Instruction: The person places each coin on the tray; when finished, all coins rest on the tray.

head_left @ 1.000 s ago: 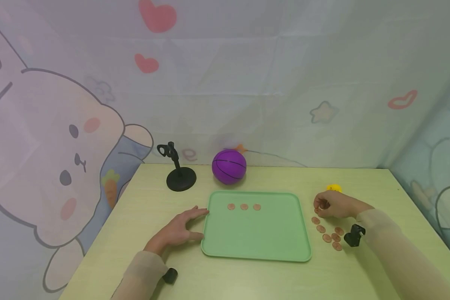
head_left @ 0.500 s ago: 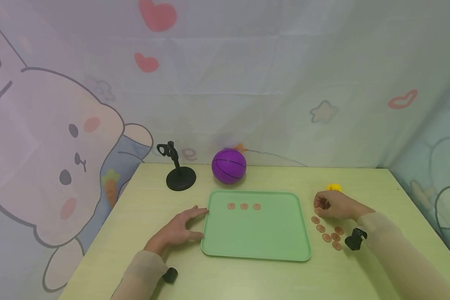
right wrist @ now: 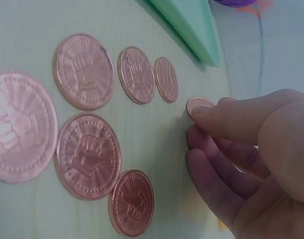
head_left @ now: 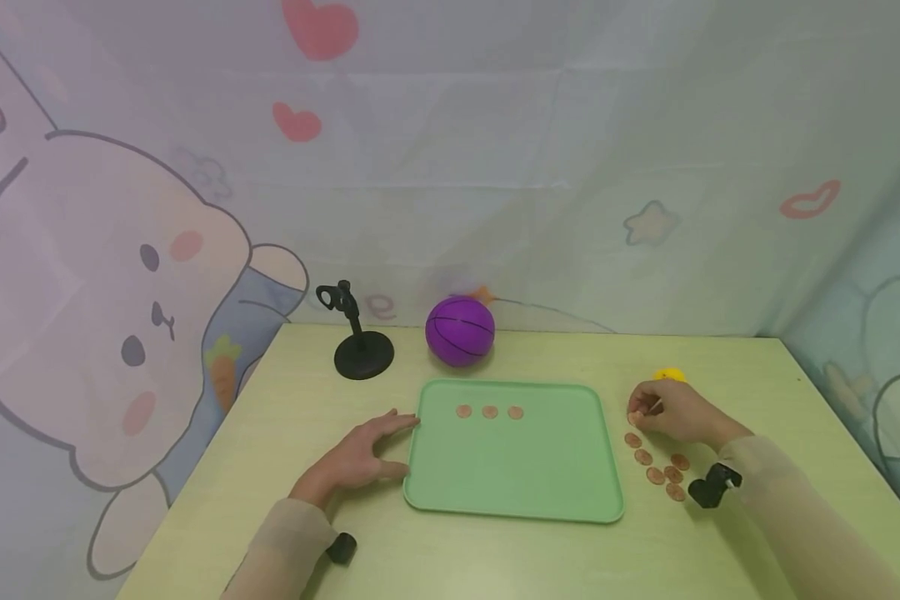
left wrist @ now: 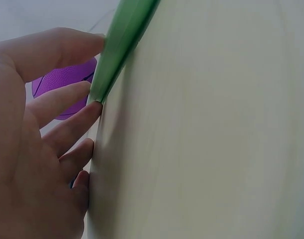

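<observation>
While one copper coin (right wrist: 195, 102) sat pinched in our right hand (head_left: 673, 410), between the green tray (head_left: 513, 475) and the right edge of the table (head_left: 757, 383), six more coins (head_left: 656, 476) lay nearer us; our spread left hand (head_left: 356, 457) touched the tray's left edge.

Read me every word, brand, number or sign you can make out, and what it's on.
No words, brands or numbers can be read.
Loose coins on the table: raised hand signs, no legible lettering.
Three coins on the green tray: too small to read.
Pinched coin in the right hand: mostly covered, unreadable.
Backdrop: printed hearts, a star, and a pink curl resembling "e", probably decoration.
</observation>
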The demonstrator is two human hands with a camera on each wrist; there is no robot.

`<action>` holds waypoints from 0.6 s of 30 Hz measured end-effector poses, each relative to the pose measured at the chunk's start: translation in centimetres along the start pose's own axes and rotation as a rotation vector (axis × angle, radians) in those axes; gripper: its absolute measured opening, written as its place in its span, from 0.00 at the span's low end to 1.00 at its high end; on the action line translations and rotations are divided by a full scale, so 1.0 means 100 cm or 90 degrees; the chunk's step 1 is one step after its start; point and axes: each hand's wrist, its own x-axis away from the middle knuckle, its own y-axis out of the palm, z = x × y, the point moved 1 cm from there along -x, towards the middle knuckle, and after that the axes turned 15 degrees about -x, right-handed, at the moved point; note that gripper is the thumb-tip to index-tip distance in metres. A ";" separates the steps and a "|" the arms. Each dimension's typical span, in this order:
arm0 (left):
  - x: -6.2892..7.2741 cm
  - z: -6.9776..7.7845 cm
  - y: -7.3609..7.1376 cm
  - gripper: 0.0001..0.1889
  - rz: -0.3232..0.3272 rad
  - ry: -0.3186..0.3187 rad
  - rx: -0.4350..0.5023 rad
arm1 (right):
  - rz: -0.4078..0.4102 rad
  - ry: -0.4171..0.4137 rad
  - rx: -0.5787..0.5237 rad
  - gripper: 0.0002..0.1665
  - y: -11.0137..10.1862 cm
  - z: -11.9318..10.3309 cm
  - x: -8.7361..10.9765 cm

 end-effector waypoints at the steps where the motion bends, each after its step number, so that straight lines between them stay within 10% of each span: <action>1: 0.000 0.000 0.000 0.41 -0.001 -0.001 0.001 | 0.006 -0.002 -0.005 0.06 0.000 0.000 0.000; 18: -0.001 -0.001 0.000 0.41 0.002 0.014 -0.002 | 0.034 0.028 -0.230 0.22 0.007 -0.022 0.001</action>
